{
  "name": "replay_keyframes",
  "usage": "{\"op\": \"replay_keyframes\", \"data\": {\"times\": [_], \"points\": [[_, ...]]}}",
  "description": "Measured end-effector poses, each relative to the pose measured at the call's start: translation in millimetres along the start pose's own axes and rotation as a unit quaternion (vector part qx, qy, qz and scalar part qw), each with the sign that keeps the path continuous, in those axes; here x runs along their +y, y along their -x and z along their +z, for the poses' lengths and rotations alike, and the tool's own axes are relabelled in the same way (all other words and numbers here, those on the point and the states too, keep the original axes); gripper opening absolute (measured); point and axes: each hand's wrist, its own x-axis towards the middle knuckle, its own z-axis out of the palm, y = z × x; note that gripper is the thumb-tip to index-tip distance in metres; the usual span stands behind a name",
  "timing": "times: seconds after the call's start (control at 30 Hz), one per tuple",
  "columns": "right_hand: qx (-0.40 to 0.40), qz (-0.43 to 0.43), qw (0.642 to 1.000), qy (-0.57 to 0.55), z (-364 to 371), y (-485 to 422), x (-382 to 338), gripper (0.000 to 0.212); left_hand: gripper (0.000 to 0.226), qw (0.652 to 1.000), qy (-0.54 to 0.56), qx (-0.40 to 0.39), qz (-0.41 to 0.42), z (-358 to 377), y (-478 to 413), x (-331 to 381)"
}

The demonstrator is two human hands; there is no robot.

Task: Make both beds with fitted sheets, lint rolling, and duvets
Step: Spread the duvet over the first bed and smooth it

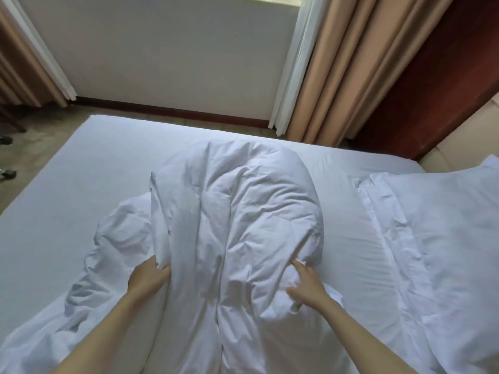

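On the bed [81,163], duvet [237,211] between left hand [147,279] and right hand [307,286]

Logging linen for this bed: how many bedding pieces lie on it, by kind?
Duvet: 1
Pillow: 1
Fitted sheet: 1
Total: 3

Bed [113,122]: covered by a white fitted sheet [62,190], flat, with faint creases right of the grip. Lying on it: 1 white duvet [237,211], bunched lengthwise, held at its 2 sides by the left hand [147,276] and right hand [307,284]. Its bulk lies beyond the grip, and loose folds trail left of the left hand. A white pillow [445,238] lies right of the right hand.
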Motion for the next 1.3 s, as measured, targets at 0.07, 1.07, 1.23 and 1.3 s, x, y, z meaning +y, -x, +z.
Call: {"op": "replay_keyframes", "data": {"times": [0.07, 1.07, 1.23, 1.3], "points": [[-0.004, -0.006, 1.000, 0.008, -5.0, 1.8, -1.0, 0.073, 0.047, 1.000, -0.004, -0.015, 0.026, 16.4, 10.0, 22.7], [0.126, -0.080, 0.969, 0.195, -65.7, 5.0, -32.2, 0.031, 0.020, 0.966, 0.132, -0.162, 0.150, 104.5, 189.4, 44.3], [0.131, -0.063, 0.969, 0.201, -63.6, 10.1, -12.0, 0.034, 0.015, 0.980, 0.124, 0.141, -0.062, 62.7, 146.2, -41.5], [0.136, -0.071, 0.968, 0.201, -60.5, 11.4, -26.1, 0.034, 0.033, 0.964, 0.135, 0.180, -0.144, 43.0, 136.7, -77.5]]}}
